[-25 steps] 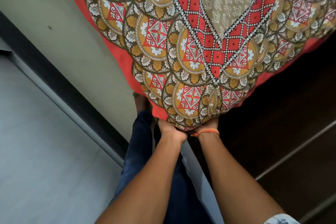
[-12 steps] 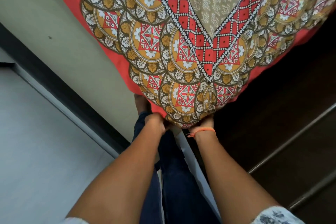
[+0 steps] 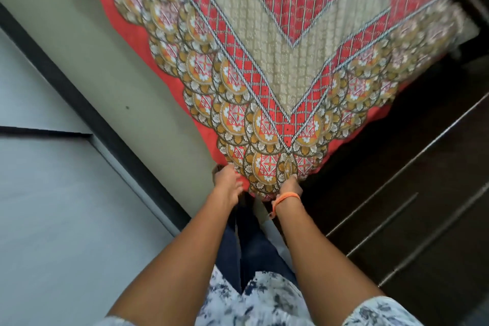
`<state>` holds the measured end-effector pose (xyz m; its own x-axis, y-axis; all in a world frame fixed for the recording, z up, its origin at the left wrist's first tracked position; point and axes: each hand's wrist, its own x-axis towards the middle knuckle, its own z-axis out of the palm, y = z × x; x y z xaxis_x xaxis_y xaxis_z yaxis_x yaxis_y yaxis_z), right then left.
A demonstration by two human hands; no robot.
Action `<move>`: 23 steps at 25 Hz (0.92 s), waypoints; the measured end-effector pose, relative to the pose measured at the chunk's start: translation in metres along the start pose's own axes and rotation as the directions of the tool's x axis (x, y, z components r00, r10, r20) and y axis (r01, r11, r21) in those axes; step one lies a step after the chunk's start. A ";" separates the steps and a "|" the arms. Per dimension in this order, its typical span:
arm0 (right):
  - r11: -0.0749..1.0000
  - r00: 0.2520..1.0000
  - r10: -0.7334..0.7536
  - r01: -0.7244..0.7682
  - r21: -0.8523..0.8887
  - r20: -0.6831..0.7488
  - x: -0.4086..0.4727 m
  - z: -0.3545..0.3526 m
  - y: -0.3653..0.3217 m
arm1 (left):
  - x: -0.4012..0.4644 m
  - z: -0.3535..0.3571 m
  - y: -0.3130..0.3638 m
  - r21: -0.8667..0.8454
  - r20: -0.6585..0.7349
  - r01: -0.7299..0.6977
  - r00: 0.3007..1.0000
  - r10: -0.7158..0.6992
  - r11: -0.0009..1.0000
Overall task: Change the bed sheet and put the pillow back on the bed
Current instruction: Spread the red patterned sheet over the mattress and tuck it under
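The bed sheet (image 3: 285, 66), red and tan with round gold medallions along its border, lies spread over the bed, its corner pointing at me. My right hand (image 3: 290, 187), with an orange thread at the wrist, grips that corner, thumb on top and fingers hidden beneath the cloth. My left hand (image 3: 227, 180) lies just left of the corner against the sheet's red edge, fingers loosely curled and holding nothing that I can see. No pillow is in view.
A beige surface (image 3: 105, 66) runs along the sheet's left side, bordered by a black strip (image 3: 87, 116) and grey floor (image 3: 53, 206). Dark wooden panels with long metal bars (image 3: 397, 193) fill the right. My legs in blue jeans (image 3: 254, 241) stand between them.
The view has tilted up, showing more of the sheet. My left hand has come off the corner and shifted left; my right hand still holds the corner.
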<state>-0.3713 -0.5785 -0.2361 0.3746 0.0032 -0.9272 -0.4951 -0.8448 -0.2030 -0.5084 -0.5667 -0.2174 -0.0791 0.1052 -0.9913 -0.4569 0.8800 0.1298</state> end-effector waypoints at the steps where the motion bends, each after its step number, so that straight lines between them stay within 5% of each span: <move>1: 0.999 0.997 -0.043 0.045 -0.030 0.059 -0.026 0.005 -0.012 | -0.021 -0.004 0.018 -0.003 0.003 -0.048 0.999 0.048 0.999; 5: 0.977 0.963 -0.181 0.200 -0.076 0.202 -0.112 0.043 -0.055 | -0.093 -0.019 0.086 -0.010 0.059 -0.215 0.975 0.215 0.977; 13: 0.924 0.901 -0.333 0.370 -0.092 0.278 -0.209 0.155 -0.110 | -0.116 -0.085 0.224 0.098 0.123 -0.317 0.945 0.304 0.943; 18: 0.915 0.918 -0.380 0.355 0.194 0.112 -0.218 0.171 -0.128 | -0.124 -0.059 0.302 0.337 0.276 -0.422 0.899 0.340 0.841; 23: 0.860 0.955 -0.260 0.295 0.416 -0.139 -0.187 0.098 -0.121 | -0.138 0.033 0.268 0.567 0.419 -0.445 0.880 0.223 0.693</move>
<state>-0.4583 -0.4247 -0.0692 0.5961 0.1482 -0.7891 -0.6414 -0.5034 -0.5790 -0.5901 -0.3303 -0.0467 0.1997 0.4826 -0.8528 0.2207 0.8258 0.5190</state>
